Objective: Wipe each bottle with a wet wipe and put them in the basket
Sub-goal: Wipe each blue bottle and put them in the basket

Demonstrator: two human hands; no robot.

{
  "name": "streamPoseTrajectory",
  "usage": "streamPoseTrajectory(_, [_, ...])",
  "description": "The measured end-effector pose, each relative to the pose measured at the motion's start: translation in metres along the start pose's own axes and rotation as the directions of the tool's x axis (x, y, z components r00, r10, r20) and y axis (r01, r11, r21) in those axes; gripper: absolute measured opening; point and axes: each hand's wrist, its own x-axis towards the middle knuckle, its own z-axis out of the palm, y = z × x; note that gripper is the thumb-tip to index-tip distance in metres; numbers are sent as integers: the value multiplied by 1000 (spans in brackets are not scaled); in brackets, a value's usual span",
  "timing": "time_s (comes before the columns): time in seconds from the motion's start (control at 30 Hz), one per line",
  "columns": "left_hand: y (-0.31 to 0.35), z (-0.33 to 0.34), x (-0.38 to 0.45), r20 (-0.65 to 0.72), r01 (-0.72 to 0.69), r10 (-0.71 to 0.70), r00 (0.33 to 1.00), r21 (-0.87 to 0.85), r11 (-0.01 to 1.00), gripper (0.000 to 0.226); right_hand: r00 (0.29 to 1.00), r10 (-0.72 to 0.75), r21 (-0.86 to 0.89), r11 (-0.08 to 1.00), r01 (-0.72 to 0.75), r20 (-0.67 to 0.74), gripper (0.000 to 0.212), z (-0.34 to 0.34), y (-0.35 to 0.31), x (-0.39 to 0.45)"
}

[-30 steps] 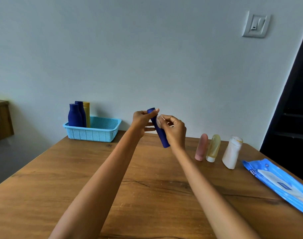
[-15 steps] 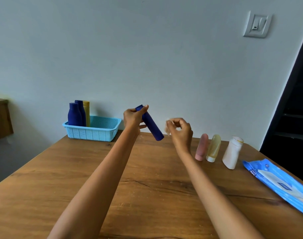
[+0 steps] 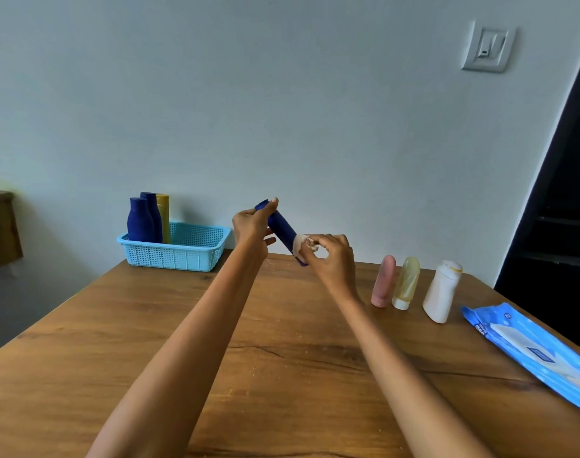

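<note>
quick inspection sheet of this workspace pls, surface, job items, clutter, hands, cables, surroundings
surface: wooden table, dark grain lines and pale specks.
job's things: blue basket holds two dark blue bottles and a yellow bottle; pink bottle, clear yellowish bottle and white bottle stand on the table; wipes pack lies at right.
clutter: nothing seen.
hands: left hand holds tilted blue bottle; right hand presses wet wipe on its lower end.
cables: nothing seen.
surroundings: wall switch, dark doorway.

Both my bare forearms reach forward, raised. My left hand (image 3: pixel 253 224) curls its fingers around the upper end of a tilted dark blue plastic bottle (image 3: pixel 282 229); my right hand (image 3: pixel 331 259) pinches a crumpled white wet wipe (image 3: pixel 301 242) against its lower end.
</note>
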Motion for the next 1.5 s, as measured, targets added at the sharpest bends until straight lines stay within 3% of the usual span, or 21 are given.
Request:
streamPoseTrajectory(0.23, [1,-8,6,17,27,-26,1000,-21,999,40,980,198,56,978,-199,21,14,-12,23,-4])
streamPoseTrajectory(0.4, [-6,3,2,226,44,-90,970,200,979,35,955,287,218,939,-266,-71,23,-18,6,23])
streamPoseTrajectory(0.53, [-13,12,-4,418,-26,-114,901,315,949,39,969,245,203,948,-244,16,25,-13,-16,28])
streamPoseTrajectory(0.67, [-10,9,-4,530,-103,-93,843,329,939,33,964,265,297,920,-256,10,26,-14,-18,28])
streamPoseTrajectory(0.87, [-2,9,-5,466,-172,54,883,214,962,20,970,241,260,936,-238,20,19,-12,-18,24])
streamPoseTrajectory(1.0, [3,2,0,388,-196,149,910,86,977,22,943,316,280,900,-334,110,18,-12,1,11])
streamPoseTrajectory(1.13, [4,3,2,329,-234,202,922,61,970,23,884,422,326,822,-467,202,22,-7,3,4])
streamPoseTrajectory(1.2, [1,7,0,292,-255,227,929,62,965,25,828,502,385,733,-560,248,22,-6,-1,4])
streamPoseTrajectory(1.37, [-19,18,-4,195,-309,281,939,128,942,28,528,737,414,362,-835,421,18,-3,-6,4])
streamPoseTrajectory(1.5, [-20,23,-7,140,-365,343,929,176,914,33,392,752,422,168,-891,529,19,-4,-2,4])
